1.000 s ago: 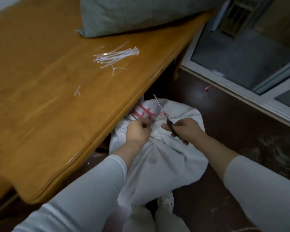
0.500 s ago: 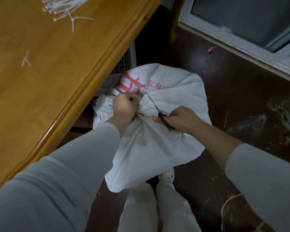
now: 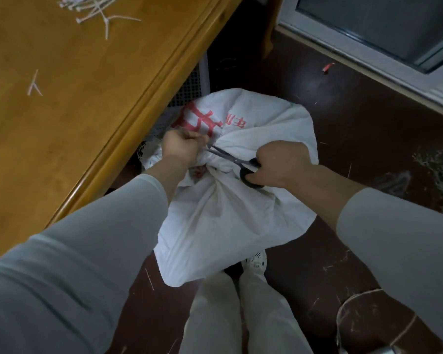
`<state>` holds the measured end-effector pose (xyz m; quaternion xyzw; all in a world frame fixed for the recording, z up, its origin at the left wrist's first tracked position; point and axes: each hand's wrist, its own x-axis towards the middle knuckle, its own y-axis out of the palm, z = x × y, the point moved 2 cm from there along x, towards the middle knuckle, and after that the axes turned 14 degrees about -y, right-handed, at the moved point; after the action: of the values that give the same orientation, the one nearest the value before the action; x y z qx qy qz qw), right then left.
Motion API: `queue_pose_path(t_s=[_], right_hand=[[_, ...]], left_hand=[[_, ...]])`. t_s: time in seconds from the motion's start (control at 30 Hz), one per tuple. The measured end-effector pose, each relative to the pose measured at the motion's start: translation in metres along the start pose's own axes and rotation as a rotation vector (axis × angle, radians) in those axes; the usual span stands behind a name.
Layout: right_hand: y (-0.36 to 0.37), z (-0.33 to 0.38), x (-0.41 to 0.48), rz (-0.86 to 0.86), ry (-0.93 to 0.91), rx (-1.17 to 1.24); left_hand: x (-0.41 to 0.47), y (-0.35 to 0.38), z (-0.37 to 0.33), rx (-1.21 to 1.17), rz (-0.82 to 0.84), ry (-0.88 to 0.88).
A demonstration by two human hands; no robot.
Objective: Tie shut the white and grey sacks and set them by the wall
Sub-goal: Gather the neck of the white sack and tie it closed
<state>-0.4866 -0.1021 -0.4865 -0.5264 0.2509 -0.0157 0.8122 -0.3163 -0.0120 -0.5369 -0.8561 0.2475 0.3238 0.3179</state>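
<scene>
Gripping the sack (image 3: pixel 228 221) at its gathered neck with the left hand (image 3: pixel 182 146), with fingers curled tightly round the bunched white cloth. Holding scissors (image 3: pixel 230 158) in the right hand (image 3: pixel 281 164), with thumb and fingers curled through the black handles. Pointing the thin blades across the neck toward the left hand, with the tips just beside the left fingers and lying over the cloth. Not possible to tell whether cutting anything there, or how wide the blades are standing.

Resting the sack on the dark floor (image 3: pixel 368 149), just beside the edge of the table (image 3: pixel 87 98) and directly in front of the legs and a white shoe (image 3: pixel 256 261). Showing red print on the far side of the sack, behind the neck and the two hands. Lying on the table, well apart from both hands: a bundle of white ties (image 3: pixel 95 8) at the top edge of the view, and two short loose pieces (image 3: pixel 35 84) nearer.
</scene>
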Motion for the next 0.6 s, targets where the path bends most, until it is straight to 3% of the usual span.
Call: queue_pose_path(t_s=[0.6], right_hand=[[-0.002, 0.008, 0.021, -0.039, -0.098, -0.102]], left_hand=[[-0.011, 0.002, -0.011, -0.065, -0.018, 0.02]])
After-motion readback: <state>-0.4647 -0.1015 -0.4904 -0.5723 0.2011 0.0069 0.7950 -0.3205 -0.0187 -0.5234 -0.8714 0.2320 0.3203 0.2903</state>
